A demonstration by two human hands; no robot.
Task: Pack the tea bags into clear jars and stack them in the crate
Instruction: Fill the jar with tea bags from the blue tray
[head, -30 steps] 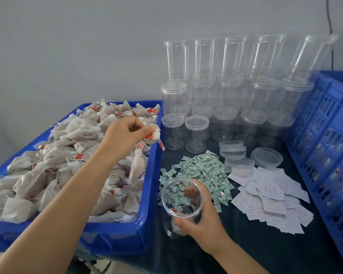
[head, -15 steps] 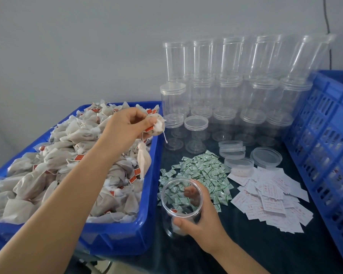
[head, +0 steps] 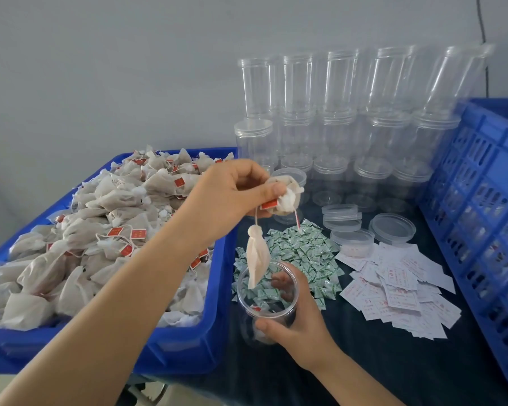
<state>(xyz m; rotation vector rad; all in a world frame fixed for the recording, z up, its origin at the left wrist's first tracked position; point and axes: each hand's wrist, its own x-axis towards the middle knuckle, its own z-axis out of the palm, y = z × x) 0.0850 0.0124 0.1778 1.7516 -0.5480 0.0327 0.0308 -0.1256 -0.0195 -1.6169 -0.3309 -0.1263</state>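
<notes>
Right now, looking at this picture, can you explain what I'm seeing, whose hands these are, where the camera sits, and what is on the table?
There is no machine here: a person works with bare hands, filmed by a camera worn on the head, looking forward and down. The left hand pinches a small bunch of tea bags; one tea bag dangles by its string over an open jar, which the right hand grips. On the left a blue bin is heaped with tea bags. On the dark table lie small green packets, white paper slips, loose lids and stacked empty jars. A blue crate stands on the right.
</notes>
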